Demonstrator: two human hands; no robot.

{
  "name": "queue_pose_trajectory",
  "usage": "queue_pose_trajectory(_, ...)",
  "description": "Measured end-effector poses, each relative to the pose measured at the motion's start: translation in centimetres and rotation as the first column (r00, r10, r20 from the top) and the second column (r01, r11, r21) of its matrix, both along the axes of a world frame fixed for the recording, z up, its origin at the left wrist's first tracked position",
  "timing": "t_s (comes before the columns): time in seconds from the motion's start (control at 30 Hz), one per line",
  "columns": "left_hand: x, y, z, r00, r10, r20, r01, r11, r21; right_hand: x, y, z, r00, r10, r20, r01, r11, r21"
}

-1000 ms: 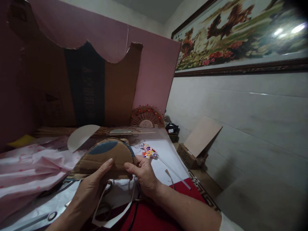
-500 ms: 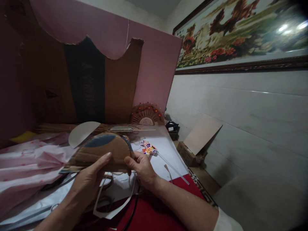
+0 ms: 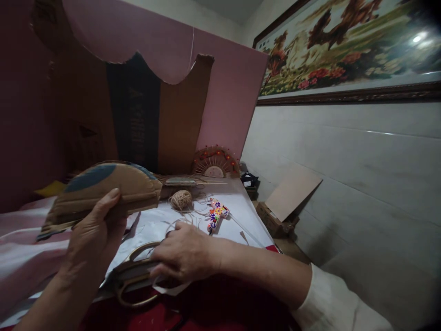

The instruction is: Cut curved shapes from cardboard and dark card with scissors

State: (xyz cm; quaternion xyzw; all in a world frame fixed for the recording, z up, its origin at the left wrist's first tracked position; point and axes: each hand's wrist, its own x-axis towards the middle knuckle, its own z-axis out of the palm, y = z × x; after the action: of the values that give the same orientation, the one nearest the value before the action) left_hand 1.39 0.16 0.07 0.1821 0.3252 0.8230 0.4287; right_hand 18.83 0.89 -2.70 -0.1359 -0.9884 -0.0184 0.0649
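Presently, left hand (image 3: 91,230) grips the semicircular cardboard piece (image 3: 106,191), raised at left above the desk (image 3: 237,216). Right hand (image 3: 184,255) rests closed over the scissors (image 3: 134,278) at the near edge.

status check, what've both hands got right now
Left hand grips the cardboard fan piece, raised. Right hand rests on the scissors on the table. Twine ball lies behind, apart.
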Motion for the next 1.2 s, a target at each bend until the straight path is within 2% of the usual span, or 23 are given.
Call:
queue_pose_trajectory(0.1,0.0,0.0,0.1,1.0,0.014,0.017,-0.015,0.999,0.041,1.0,1.9,-0.1,0.971,-0.189,0.144,0.168,0.974,0.149)
queue_pose_trajectory(0.17,0.0,-0.2,0.2,1.0,0.008,0.026,-0.01,0.998,0.067,1.4,2.5,-0.4,0.955,-0.244,0.169,0.208,0.956,0.207)
queue_pose_trajectory(0.23,0.1,-0.4,0.4,0.999,0.001,0.038,-0.004,0.997,0.072,1.0,2.2,-0.6,0.973,-0.182,0.142,0.145,0.962,0.233)
queue_pose_trajectory(0.3,0.1,-0.4,0.5,0.999,0.003,0.05,-0.006,0.998,0.056,-0.1,0.9,-0.9,0.995,-0.026,0.096,0.002,0.97,0.244)
queue_pose_trajectory(0.37,0.1,-0.4,0.5,0.998,0.007,0.056,-0.009,0.999,0.044,-1.7,-0.8,-1.1,0.991,0.104,0.087,-0.119,0.976,0.183)
queue_pose_trajectory(0.4,0.1,-0.4,0.5,0.998,0.007,0.055,-0.01,0.999,0.045,-2.6,-1.6,-1.1,0.987,0.116,0.109,-0.129,0.984,0.123)
queue_pose_trajectory(0.47,0.1,-0.4,0.4,0.999,0.002,0.049,-0.004,0.999,0.05,-4.1,-2.8,-1.2,0.982,0.058,0.18,-0.063,0.998,0.021)
queue_pose_trajectory(0.53,0.0,-0.4,0.4,0.999,-0.005,0.044,0.003,0.999,0.05,-5.4,-3.2,-1.1,0.968,-0.012,0.25,0.015,1.0,-0.008)
queue_pose_trajectory(0.63,-0.2,-0.4,0.2,0.999,-0.015,0.04,0.014,0.999,0.035,-6.6,-2.5,-0.2,0.94,-0.053,0.336,0.065,0.998,-0.025)
queue_pose_trajectory(0.73,-0.5,-0.2,0.0,0.999,-0.003,0.039,0.002,1.0,0.023,-6.9,-1.0,1.4,0.917,-0.041,0.397,0.103,0.985,-0.138)
queue_pose_trajectory(0.87,-0.9,0.1,0.1,0.997,0.045,0.06,-0.046,0.999,0.01,-6.3,0.4,2.6,0.949,0.013,0.314,0.086,0.95,-0.3)
queue_pose_trajectory(1.03,-1.3,0.4,0.4,0.994,0.062,0.091,-0.066,0.997,0.034,-4.7,-0.1,1.8,0.937,-0.009,0.348,0.068,0.985,-0.159)
queue_pose_trajectory(1.13,-1.4,0.4,0.4,0.991,0.063,0.114,-0.065,0.998,0.017,-3.2,0.1,2.9,0.943,-0.179,0.282,0.204,0.977,-0.061)
queue_pose_trajectory(1.2,-1.3,0.4,0.4,0.991,0.058,0.124,-0.059,0.998,0.009,-1.9,0.9,4.2,0.915,-0.359,0.184,0.361,0.932,0.027)
